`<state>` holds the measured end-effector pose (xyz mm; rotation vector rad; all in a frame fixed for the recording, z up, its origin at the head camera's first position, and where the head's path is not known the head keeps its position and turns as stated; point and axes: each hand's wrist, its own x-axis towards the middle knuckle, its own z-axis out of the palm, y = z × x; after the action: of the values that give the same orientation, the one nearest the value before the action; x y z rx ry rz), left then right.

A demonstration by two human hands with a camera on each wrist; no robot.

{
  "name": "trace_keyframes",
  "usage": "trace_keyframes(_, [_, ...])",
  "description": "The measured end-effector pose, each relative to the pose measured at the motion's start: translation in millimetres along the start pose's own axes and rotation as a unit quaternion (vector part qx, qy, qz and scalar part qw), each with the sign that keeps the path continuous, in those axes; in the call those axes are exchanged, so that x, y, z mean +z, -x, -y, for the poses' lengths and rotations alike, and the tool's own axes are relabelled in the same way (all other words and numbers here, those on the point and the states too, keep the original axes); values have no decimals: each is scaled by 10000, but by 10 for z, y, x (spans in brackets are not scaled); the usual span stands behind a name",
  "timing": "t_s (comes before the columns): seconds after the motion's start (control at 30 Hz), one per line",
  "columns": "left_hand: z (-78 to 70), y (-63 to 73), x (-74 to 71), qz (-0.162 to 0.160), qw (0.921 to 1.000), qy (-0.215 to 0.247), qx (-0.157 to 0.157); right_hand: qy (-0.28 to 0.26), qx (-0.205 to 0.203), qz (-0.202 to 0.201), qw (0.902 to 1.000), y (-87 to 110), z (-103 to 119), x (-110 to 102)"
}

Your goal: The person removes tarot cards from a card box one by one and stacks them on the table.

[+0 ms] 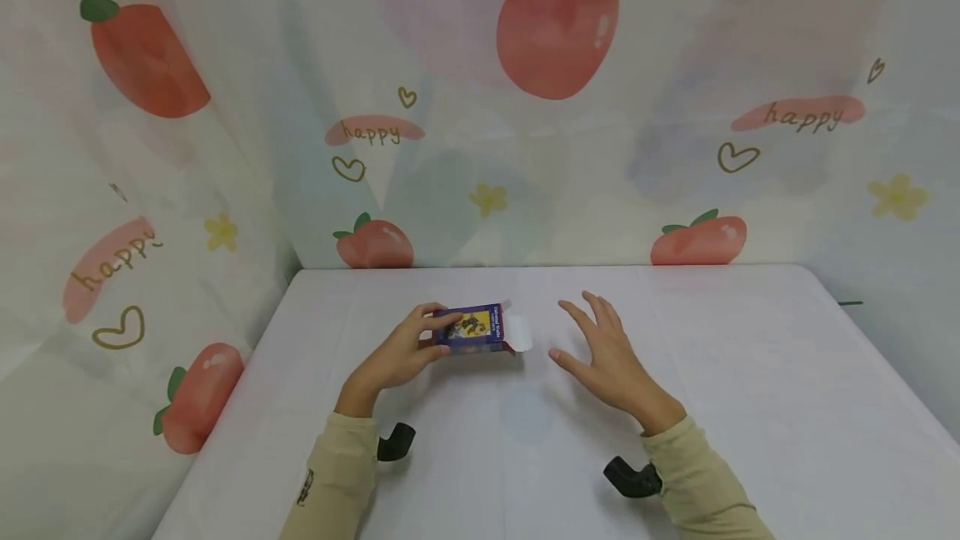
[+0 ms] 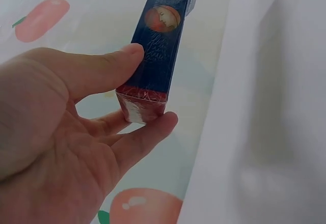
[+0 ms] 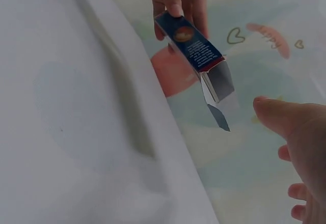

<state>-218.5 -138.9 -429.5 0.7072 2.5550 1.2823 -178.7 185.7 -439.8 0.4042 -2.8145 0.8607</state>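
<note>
A small dark blue card box [image 1: 468, 329] with a yellow picture on its face is held above the table. My left hand [image 1: 405, 348] grips its left end, with the thumb [image 2: 114, 68] on the narrow printed side and fingers across the other faces. The box's right end stands open, and its white flap [image 1: 519, 333] sticks out toward the right. In the right wrist view the box's open end [image 3: 222, 79] shows a grey inside; whether cards are in it I cannot tell. Apart from the box, to its right, my right hand [image 1: 611, 361] hovers with fingers spread and nothing in it.
A white cloth covers the table [image 1: 510, 457]. Behind and to the left hang curtains [image 1: 450, 182] printed with fruit, hearts and flowers. Black curved pieces, one [image 1: 397, 442] by the left wrist and another [image 1: 632, 478] by the right, stick out from the sleeves.
</note>
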Motion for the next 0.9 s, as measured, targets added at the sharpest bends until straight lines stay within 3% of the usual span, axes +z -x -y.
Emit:
trace_keyframes(0.27, [-111, 16, -22, 48, 9998, 130, -118, -247, -89, -84, 9996, -30, 40, -33])
trace_keyframes(0.9, [-334, 119, -90, 53, 9993, 147, 339, -949, -189, -302, 9948, 13, 340, -198])
